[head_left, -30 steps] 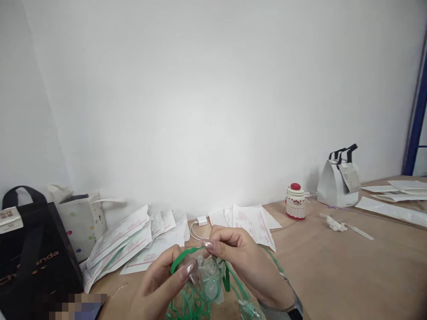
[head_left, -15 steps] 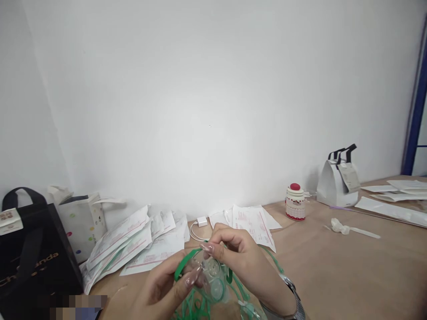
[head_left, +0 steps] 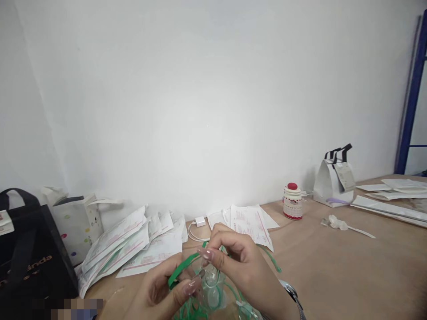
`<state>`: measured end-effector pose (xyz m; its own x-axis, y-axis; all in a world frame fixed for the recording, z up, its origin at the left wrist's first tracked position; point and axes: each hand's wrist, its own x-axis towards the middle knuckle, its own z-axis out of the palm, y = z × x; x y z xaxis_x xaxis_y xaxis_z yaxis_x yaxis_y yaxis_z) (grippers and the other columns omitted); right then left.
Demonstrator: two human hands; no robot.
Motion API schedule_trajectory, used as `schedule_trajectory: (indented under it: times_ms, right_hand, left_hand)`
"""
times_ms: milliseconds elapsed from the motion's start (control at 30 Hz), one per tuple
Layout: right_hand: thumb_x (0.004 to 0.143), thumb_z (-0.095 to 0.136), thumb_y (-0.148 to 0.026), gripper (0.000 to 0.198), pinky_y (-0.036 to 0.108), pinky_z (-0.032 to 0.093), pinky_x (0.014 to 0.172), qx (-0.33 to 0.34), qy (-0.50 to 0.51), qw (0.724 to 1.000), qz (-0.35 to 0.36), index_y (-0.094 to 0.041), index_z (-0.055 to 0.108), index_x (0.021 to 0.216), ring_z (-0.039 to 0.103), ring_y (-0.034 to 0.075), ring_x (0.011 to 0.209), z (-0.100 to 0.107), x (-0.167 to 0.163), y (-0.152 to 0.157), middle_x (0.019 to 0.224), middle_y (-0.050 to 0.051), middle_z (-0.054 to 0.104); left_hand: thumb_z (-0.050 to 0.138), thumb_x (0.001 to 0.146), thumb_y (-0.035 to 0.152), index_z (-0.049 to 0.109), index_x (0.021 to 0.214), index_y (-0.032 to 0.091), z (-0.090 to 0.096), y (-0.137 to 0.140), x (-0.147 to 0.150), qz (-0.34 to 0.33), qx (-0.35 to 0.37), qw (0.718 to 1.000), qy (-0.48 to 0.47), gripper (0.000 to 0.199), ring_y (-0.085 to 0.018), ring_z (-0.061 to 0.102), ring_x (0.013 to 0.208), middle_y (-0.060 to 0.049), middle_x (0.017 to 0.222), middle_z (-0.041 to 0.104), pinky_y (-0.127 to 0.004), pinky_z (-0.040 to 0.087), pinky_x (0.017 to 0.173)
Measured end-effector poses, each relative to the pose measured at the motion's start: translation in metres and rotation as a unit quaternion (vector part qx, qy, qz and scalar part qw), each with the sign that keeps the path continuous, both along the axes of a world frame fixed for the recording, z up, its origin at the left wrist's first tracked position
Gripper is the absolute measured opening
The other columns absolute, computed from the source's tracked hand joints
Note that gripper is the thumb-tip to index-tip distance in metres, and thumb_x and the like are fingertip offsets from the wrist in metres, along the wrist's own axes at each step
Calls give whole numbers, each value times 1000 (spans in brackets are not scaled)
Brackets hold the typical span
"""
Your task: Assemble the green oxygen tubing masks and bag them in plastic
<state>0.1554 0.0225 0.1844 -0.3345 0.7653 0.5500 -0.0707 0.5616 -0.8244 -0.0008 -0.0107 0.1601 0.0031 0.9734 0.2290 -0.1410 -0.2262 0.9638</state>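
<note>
A clear plastic oxygen mask (head_left: pixel 212 295) with round valve discs is between my hands, low in the middle of the head view. My left hand (head_left: pixel 163 286) is closed, thumb and fingers gripping the mask's edge. A green elastic strap (head_left: pixel 183 267) passes over its fingers and runs up to my right hand (head_left: pixel 238 264). That hand pinches the strap at the top of the mask; the exact spot under its fingertips is hidden. Below lie tangled green straps (head_left: pixel 190 310), partly covered by my left hand. Clear green tubing (head_left: pixel 273 258) shows behind my right wrist.
Several sealed white packets (head_left: pixel 133 244) are piled at the left, beside a black bag (head_left: pixel 40 249) and a dotted bag (head_left: pixel 76 226). More packets (head_left: pixel 251 224) and a white charger (head_left: pixel 200 222) lie ahead. A red-topped jar (head_left: pixel 292 202) and a white bag (head_left: pixel 328 184) stand right.
The green strap is stretched straighter between my hands. My left hand has shifted slightly left and down, while my right hand stays nearly in place. The view has turned slightly right.
</note>
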Motion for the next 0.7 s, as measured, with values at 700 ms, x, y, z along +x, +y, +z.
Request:
schedule_trajectory:
  times_ms: [700]
  right_hand:
    - [75, 60, -41, 29, 25, 35, 60, -37, 9, 999, 36, -17, 58, 59, 44, 13, 64, 1, 4, 1, 64, -1, 46]
  left_hand:
    - [64, 71, 35, 69, 97, 27, -10, 4, 0, -47, 20, 998, -30, 28, -24, 58, 91, -5, 96, 69, -32, 45, 80]
